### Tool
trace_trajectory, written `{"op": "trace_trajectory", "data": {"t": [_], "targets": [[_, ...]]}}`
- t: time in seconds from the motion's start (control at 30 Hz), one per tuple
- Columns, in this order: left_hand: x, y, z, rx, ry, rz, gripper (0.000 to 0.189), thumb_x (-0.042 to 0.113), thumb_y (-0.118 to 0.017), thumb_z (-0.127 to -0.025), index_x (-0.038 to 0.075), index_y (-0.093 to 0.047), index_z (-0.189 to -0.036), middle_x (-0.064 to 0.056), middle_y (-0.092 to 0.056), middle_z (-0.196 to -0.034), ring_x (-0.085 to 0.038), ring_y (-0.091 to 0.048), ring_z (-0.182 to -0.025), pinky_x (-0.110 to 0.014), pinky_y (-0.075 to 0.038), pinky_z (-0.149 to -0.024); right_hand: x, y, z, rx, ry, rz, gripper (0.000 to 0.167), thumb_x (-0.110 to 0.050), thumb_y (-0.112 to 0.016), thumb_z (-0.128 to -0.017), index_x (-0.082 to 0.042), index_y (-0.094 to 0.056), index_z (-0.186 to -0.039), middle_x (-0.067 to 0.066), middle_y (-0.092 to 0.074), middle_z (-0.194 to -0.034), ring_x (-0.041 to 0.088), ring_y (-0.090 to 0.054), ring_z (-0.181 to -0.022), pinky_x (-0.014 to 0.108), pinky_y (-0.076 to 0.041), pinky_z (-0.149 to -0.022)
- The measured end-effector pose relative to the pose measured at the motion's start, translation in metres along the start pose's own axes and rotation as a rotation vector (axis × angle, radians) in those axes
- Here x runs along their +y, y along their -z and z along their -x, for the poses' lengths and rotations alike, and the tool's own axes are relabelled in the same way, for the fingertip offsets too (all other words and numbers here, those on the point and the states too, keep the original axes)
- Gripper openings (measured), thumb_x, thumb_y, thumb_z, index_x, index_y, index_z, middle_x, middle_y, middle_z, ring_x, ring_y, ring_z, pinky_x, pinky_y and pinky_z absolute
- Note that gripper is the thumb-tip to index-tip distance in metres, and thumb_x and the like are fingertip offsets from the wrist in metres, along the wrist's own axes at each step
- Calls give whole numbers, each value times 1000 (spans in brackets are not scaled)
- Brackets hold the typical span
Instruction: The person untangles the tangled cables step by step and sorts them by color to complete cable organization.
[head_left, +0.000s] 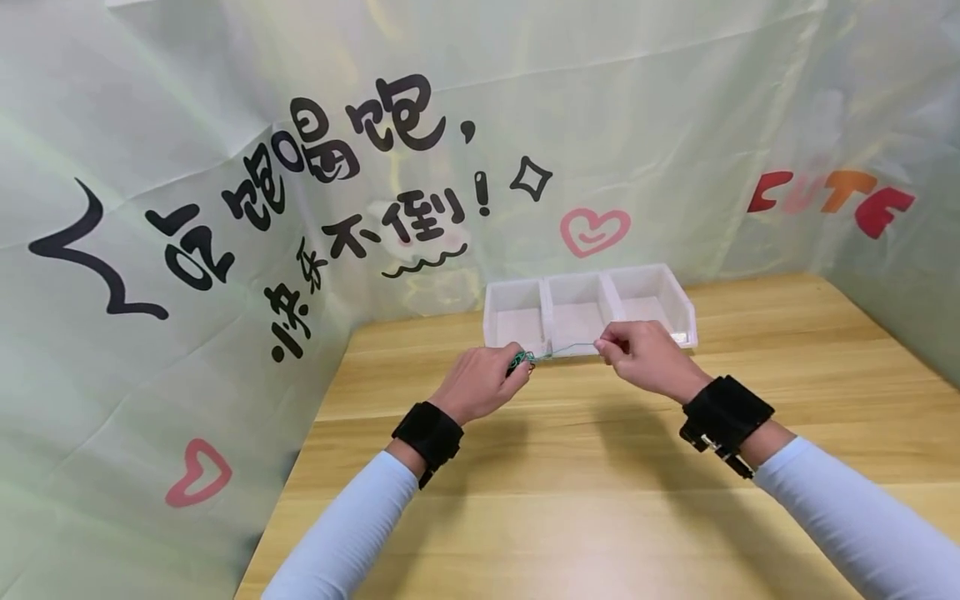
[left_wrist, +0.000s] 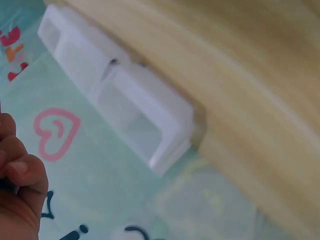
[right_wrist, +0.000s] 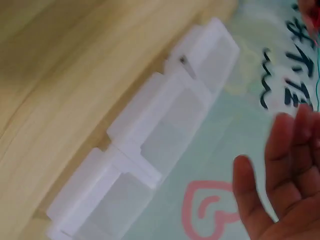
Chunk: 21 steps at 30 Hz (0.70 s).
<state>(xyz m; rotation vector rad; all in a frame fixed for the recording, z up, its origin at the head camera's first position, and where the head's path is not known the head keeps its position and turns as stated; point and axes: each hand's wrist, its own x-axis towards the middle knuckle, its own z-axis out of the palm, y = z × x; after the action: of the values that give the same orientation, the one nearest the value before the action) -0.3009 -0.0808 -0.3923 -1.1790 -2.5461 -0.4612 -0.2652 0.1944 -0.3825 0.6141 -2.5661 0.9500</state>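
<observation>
In the head view my left hand grips a small tangle of green thread, with dark and reddish bits showing at its edge. A thin strand runs from the tangle across to my right hand, which pinches it between thumb and forefinger. The strand is stretched nearly straight above the table. In the left wrist view, curled fingers show at the left edge. The right wrist view has my right hand's other fingers loosely extended; the pinch itself is out of frame.
A white tray with three compartments stands at the table's back edge, just behind the hands. Pale printed cloth hangs behind and on both sides. The wooden table lies beneath both arms, which wear black wrist straps.
</observation>
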Motion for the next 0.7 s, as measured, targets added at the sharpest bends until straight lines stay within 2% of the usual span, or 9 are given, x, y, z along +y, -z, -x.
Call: {"op": "trace_trajectory", "data": {"t": [0.07,0.17,0.2,0.23,0.33,0.4,0.43,0.53,0.7], "targets": [[0,-4,0,-12,1,3,27,30,-41,-106,20,-46,-82,9,-37,-60,-7,-36,-50,-23,-25,-49,-2,-4,3,4,20,39,18,-14,-59,-103,-2,-72,-102,10,-70,-90,23,-66,-77,40,-52,-72],[3,-7,-4,-6,-19,1,25,29,-41,-106,20,-45,-83,9,-37,-61,-6,-37,-49,-22,-26,-47,-13,-10,4,-18,68,79,44,-29,-56,-105,2,-59,-136,20,-64,-127,33,-63,-113,52,-49,-93],[5,-7,-6,8,-29,1,24,29,-41,-105,20,-45,-83,9,-38,-61,-6,-37,-49,-22,-27,-47,-18,-12,3,-40,80,65,51,-33,-55,-105,2,-53,-142,22,-60,-135,35,-62,-117,53,-48,-95],[7,-8,-6,25,-35,2,23,28,-42,-105,19,-46,-84,9,-38,-62,-7,-38,-49,-23,-27,-46,-21,-14,3,-67,81,39,55,-35,-55,-105,2,-49,-145,21,-60,-134,33,-63,-115,52,-49,-95],[11,-10,-7,71,-43,-7,20,27,-45,-103,18,-48,-86,8,-39,-63,-7,-38,-49,-23,-28,-46,-29,-22,1,-134,68,-61,45,-33,-58,-104,0,-61,-135,11,-71,-107,21,-68,-87,41,-54,-78],[12,-10,-8,85,-50,-15,19,27,-46,-103,18,-49,-87,8,-40,-64,-7,-39,-49,-22,-29,-46,-31,-24,-1,-159,56,-129,28,-25,-60,-104,-4,-70,-120,0,-66,-82,12,-58,-66,33,-50,-65],[12,-11,-8,86,-53,-18,18,27,-46,-103,17,-49,-88,8,-41,-65,-7,-40,-50,-22,-29,-46,-31,-25,-2,-164,48,-147,21,-22,-61,-103,-7,-74,-112,-5,-62,-75,9,-52,-60,30,-46,-62],[12,-11,-6,73,-54,-9,18,28,-45,-104,17,-51,-91,8,-43,-66,-7,-41,-51,-21,-31,-46,-30,-24,-6,-177,48,-147,17,-16,-63,-102,-11,-76,-93,-8,-56,-69,7,-41,-56,28,-42,-61],[3,-9,-2,60,13,56,18,27,-47,-105,17,-52,-91,6,-44,-65,-8,-41,-52,-23,-31,-48,-23,-15,-14,-113,11,-119,22,-13,-62,-102,-11,-72,-83,-5,-60,-69,10,-42,-55,31,-41,-60]]}}
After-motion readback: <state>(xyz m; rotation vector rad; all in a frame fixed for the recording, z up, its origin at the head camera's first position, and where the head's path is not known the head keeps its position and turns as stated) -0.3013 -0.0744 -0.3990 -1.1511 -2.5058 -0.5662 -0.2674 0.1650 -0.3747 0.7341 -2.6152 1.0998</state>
